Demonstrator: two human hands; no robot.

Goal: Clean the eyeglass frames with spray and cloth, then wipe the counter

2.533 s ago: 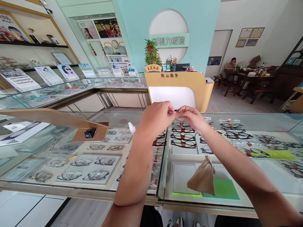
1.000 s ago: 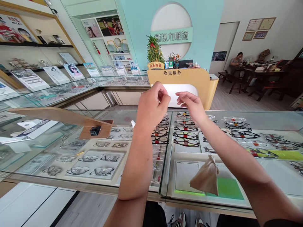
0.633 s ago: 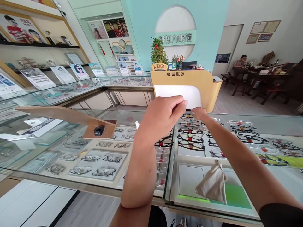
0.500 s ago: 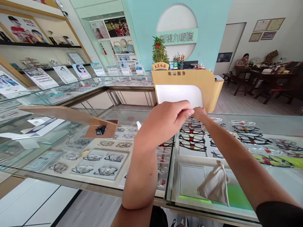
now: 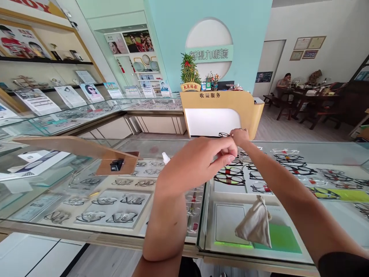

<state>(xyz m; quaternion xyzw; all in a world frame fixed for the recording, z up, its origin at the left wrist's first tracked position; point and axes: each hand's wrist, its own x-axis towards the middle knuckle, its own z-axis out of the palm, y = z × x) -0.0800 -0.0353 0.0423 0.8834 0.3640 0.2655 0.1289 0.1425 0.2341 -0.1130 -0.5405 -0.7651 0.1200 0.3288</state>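
My right hand [image 5: 240,135] is stretched out over the far side of the glass counter, its fingers closed on a pair of dark-framed glasses [image 5: 224,134]; one lens rim shows to the left of the fingertips. Just nearer and to the left, my left hand [image 5: 215,156] is bent at the wrist with fingers curled toward the thumb. Whatever it may hold is hidden. Behind my left forearm the white tip of a bottle [image 5: 165,157] shows. Rows of dark-framed display glasses [image 5: 229,179] lie under the glass below my hands.
A cloth pouch [image 5: 255,223] sits on the counter's near right part. To the left are a wooden stand [image 5: 115,154] with a small black box [image 5: 117,164] and an opened white box [image 5: 37,165]. Beyond stands a service desk [image 5: 213,98]; a person [image 5: 285,85] sits at the far right.
The view has shifted, with the counter now lower and slightly left. Glasses in my right hand have come into sight. My left thumb and fingers show a wider gap.
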